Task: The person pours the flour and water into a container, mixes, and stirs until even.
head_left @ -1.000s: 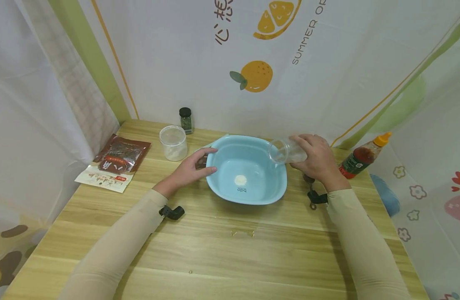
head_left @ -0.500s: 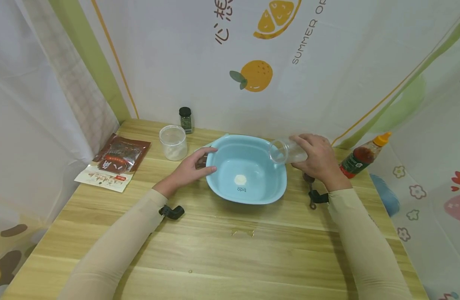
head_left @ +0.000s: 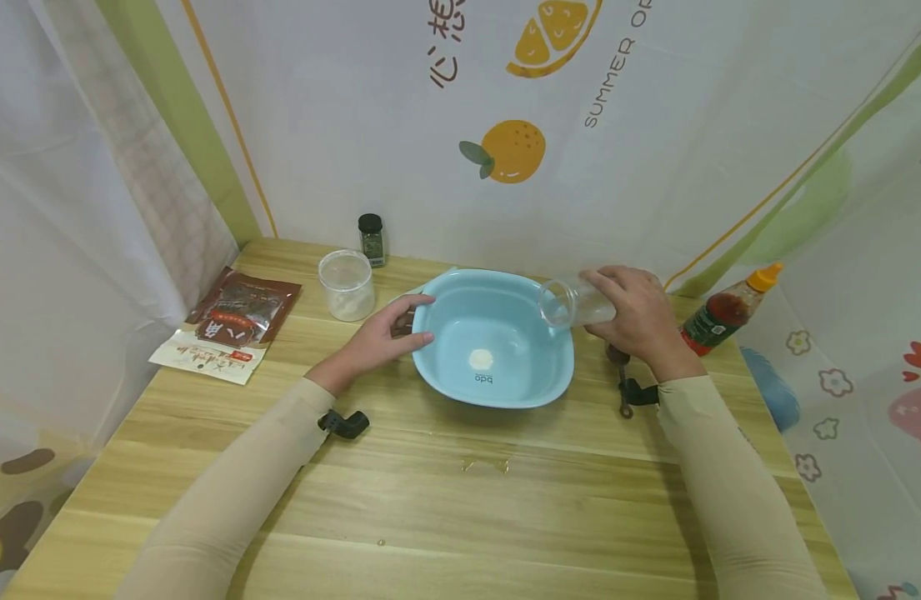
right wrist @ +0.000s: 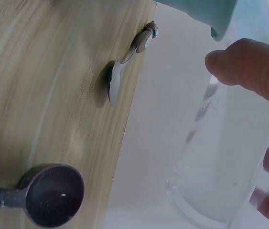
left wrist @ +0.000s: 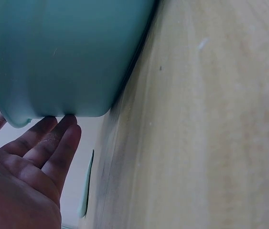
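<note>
left hand (head_left: pixel 372 346) has the left edge of a light blue plastic basin (head_left: pixel 505 292), thumb over the rim, other fingers against the outer wall. basin sits between the hands: rounded oblong, glossy inside, with a round white patch (head_left: pixel 481 359) on its floor; dark lettering beside the patch, upside down in the head view, can't read it surely. right hand (head_left: pixel 636 317) grasps a clear, straight-sided container (head_left: pixel 595 305), thumb one side, fingers the other; it's tipped on its side, mouth toward the left hand, over the basin's right rim. writing: brown-and-cream packet (head_left: pixel 235 327), left of the left hand, reads 八角, smaller print illegible. sauce bottle (head_left: pixel 723 317), just right of the right hand, leaning, has red contents, orange cap, dark green label, text too small. black-capped spice bottle (head_left: pixel 372 242), beyond the left hand, label unreadable. clear tub (head_left: pixel 347 287) with white stuff inside stands nearer that hand. fabric backdrop (head_left: pixel 317 125), beyond both hands, reads "summer or", cut off by the frame, plus 心想 and orange prints. dark scoop (right wrist: pixel 54 195) and metal spoon (right wrist: pixel 117 78) lie on the wood-grain table (head_left: pixel 430 517) near the right hand.
</note>
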`<state>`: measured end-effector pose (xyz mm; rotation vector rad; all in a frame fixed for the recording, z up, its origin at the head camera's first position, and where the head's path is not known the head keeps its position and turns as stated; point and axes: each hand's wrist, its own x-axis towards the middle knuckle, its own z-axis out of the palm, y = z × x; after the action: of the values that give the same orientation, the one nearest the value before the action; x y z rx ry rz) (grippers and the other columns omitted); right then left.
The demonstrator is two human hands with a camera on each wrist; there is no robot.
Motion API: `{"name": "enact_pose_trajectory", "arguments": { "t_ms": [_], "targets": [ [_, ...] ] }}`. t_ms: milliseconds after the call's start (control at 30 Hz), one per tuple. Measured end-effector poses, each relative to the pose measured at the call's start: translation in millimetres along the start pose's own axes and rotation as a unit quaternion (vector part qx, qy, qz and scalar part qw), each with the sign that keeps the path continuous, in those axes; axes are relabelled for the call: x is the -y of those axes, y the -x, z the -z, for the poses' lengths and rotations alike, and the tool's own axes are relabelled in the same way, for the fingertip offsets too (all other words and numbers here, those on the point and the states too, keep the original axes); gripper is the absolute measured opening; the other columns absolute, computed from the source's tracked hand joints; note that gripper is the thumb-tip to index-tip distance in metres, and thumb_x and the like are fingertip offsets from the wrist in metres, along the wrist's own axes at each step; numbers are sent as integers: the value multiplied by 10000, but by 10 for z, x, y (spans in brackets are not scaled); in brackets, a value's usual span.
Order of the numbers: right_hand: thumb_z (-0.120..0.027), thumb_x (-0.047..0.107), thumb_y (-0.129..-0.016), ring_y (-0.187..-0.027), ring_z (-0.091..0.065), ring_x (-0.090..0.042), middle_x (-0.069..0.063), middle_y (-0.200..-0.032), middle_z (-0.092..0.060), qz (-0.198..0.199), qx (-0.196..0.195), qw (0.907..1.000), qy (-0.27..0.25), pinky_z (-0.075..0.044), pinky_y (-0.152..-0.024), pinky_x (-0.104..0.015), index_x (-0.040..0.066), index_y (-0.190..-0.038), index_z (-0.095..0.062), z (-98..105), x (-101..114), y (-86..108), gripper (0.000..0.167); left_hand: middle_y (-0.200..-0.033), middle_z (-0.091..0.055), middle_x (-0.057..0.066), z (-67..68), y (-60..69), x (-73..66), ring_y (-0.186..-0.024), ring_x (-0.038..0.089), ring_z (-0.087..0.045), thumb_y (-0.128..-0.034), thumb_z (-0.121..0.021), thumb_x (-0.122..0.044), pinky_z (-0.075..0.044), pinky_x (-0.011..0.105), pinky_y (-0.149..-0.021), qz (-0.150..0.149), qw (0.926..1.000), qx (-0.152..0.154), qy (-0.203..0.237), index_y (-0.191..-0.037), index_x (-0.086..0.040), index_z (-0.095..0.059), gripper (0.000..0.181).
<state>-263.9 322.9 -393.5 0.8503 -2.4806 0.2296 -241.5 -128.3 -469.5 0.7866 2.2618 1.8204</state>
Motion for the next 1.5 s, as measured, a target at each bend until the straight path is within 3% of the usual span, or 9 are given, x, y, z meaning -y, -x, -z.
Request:
{"name": "enact_pose_trajectory", "arguments": {
  "t_ms": [1500],
  "targets": [
    [-1056, 103, -688, -1208, -653, -500, -227, -1320, -681, 150, 7, 9996, 254, -515, -1021, -722, 145, -1458, -654, 36, 11, -46, 869, -1557, -607, 267, 3, 2, -7, -1401, 443, -637, -1060, -751, -81, -544, 565, -1165, 3, 10000, 9, -31, -1632, -27, -482, 635]
  ]
}}
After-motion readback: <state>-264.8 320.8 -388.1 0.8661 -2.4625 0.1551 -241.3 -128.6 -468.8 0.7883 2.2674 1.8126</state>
